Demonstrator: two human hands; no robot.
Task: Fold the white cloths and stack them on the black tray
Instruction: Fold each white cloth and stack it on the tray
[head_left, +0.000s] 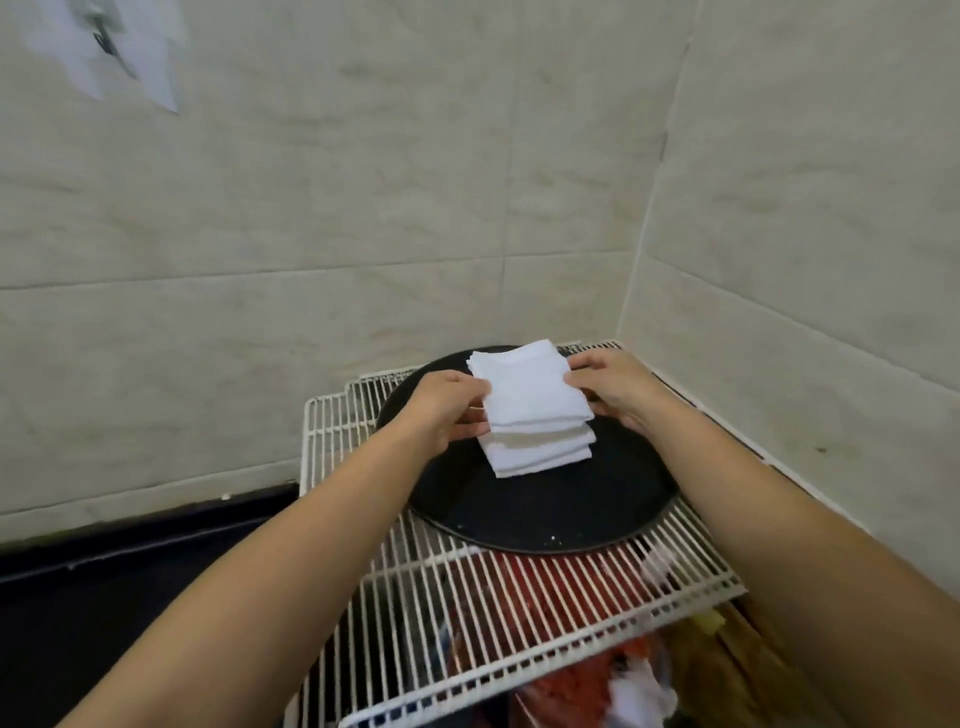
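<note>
Head view, looking down into a tiled corner: pale marbled wall tiles (363, 208) on two sides, and a sheet of paper (130, 52) stuck high up on the left wall, too blurred to read. Below it runs a dark ledge (130, 561). The working surface is a white wire rack (519, 613), a shelf rather than a solid top, and through its bars there's a blur of red and orange stuff (545, 597) underneath, can't say what.

Count time: one round black tray (545, 509) sitting on the far half of the rack, and one stack of folded white cloths (524, 410) on the tray's far part. Along the near edge of the stack I make out about five layers, though the exact number is hard to call.

Two hands, both on the stack. The left hand (447, 410) pinches the top cloth's left edge, thumb above and fingers curled beneath. The right hand (608, 384) grips the right side, fingers bent around the top cloth's edge. The top cloth sits slightly askew on those below.
</note>
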